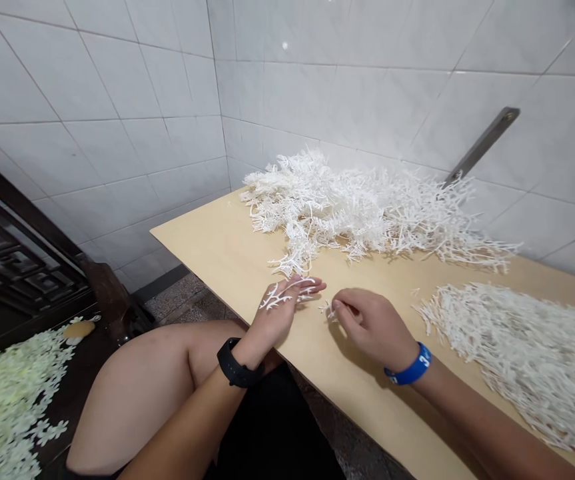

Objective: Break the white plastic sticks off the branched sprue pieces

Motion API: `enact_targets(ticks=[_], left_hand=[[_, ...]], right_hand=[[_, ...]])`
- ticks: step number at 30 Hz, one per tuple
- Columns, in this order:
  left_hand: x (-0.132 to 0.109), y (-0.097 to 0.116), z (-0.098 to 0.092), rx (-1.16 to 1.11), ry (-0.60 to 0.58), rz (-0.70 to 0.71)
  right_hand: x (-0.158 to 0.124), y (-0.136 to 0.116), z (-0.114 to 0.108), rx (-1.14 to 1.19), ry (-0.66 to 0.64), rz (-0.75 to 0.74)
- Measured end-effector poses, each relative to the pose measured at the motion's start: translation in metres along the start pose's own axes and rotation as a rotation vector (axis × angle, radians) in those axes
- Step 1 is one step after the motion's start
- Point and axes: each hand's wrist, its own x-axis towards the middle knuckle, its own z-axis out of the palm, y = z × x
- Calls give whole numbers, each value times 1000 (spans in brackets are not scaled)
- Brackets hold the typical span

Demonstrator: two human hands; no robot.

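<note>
My left hand (280,310) is closed around a white branching plastic sprig (278,297), whose thin twigs lie across the back of the hand and thumb. To its right, above the wooden board, my right hand (372,320) pinches a small white sprig piece (326,309) between thumb and fingertips. The two hands are a short gap apart. Behind them spreads a big tangled heap of white branching sprigs (347,200), one clump reaching forward almost to my left hand. Another pile of short white pieces (532,353) lies right of my right hand.
The tan board (207,233) runs along a tiled wall (347,100). A metal bar (484,147) leans at the back right. On the left, pale green-white plastic flowers (7,393) cover a dark carved wooden seat (22,267). My bare leg (142,380) is beside the board's edge.
</note>
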Motion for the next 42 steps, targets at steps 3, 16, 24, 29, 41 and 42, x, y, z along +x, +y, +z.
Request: enact_targets(ticks=[3,16,24,29,41,42], left_hand=[[-3,2,0,47,-99,3],[-2,2,-1,198,-6,59],[-2,1,-6,-87,-41,7],[-7,5,-4,-12,-188,56],[-5,6,-2,93,-180,100],[-3,4,-3,76,-105,75]], right_hand=[[2,3,0,-106,36,-36],[-2,-28,14,472,-88,56],[-1,-9,-5,-136,-89,5],[6,-9,-3,-251,-26,-1],[9,-29,17,539,-105,123],[7,-29,14,506,-102,123]])
